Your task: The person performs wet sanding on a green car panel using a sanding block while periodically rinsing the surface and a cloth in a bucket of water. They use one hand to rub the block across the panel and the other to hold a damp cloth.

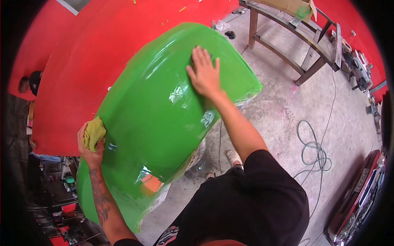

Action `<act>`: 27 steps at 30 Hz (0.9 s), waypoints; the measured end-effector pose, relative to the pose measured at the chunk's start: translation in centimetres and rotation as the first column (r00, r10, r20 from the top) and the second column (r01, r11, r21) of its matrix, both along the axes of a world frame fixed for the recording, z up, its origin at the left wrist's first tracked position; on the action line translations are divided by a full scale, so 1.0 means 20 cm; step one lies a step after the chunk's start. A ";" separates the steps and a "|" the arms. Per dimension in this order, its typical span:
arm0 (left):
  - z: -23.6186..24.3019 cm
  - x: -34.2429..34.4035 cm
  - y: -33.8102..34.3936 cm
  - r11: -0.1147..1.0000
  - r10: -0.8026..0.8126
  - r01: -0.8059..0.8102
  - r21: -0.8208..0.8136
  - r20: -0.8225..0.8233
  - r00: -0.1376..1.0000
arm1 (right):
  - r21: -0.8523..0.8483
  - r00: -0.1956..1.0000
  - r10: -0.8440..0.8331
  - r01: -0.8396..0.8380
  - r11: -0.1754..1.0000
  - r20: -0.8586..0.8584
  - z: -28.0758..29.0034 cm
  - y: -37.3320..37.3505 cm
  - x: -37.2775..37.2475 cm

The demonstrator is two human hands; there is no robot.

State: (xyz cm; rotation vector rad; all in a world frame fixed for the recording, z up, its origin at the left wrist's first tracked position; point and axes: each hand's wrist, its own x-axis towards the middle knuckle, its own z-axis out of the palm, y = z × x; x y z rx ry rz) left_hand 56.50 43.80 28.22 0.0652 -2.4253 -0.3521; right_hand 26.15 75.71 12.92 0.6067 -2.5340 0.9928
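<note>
A large curved panel [139,106], glossy green and wet-looking in places, stretches across the middle of the head view. My right hand [204,74] lies on its upper part, with the fingers stretched out and the thumb apart. Dark edges show beside those fingers; whether they are shadow or a thin pad, I cannot tell. At the panel's left edge, my left hand [91,153] grips a crumpled yellow-green cloth [95,133] between thumb and fingers. The panel's near right edge has whitish paper [197,156] along its underside.
A big red surface [82,78] lies beyond the panel on the left. At the upper right stands a metal frame table [283,61] with cardboard on it. A coiled hose [314,151] rests on the concrete floor [275,119]. A dark red bumper [355,197] is at the lower right.
</note>
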 end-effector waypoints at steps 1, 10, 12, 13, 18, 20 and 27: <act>0.00 -0.02 0.00 1.000 -0.007 0.007 -0.005 -0.004 1.000 | -0.024 0.995 -0.085 0.087 0.996 0.043 0.00 0.06 -0.12; -0.01 0.03 -0.02 1.000 -0.004 0.004 0.003 -0.012 1.000 | 0.025 1.000 -0.001 0.001 1.000 -0.014 0.00 0.06 -0.06; 0.00 0.02 -0.01 1.000 -0.011 0.011 0.010 -0.014 1.000 | 0.034 0.999 -0.040 0.041 0.999 -0.024 0.05 0.12 -0.23; 0.00 0.01 0.00 1.000 -0.012 0.013 0.016 -0.014 1.000 | -0.031 0.992 -0.098 0.101 0.994 0.085 0.08 0.15 -0.31; -0.02 -0.01 -0.01 1.000 0.005 -0.005 -0.007 -0.005 1.000 | -0.071 0.997 -0.069 0.066 0.995 -0.031 0.06 -0.13 -0.01; -0.01 0.02 -0.02 1.000 0.009 -0.010 -0.019 -0.017 1.000 | -0.037 0.995 0.042 -0.045 0.998 -0.087 0.08 -0.19 0.19; 0.02 -0.03 0.03 1.000 -0.002 0.002 -0.019 -0.005 1.000 | -0.219 0.989 -0.122 0.137 0.966 0.083 0.19 0.01 -0.41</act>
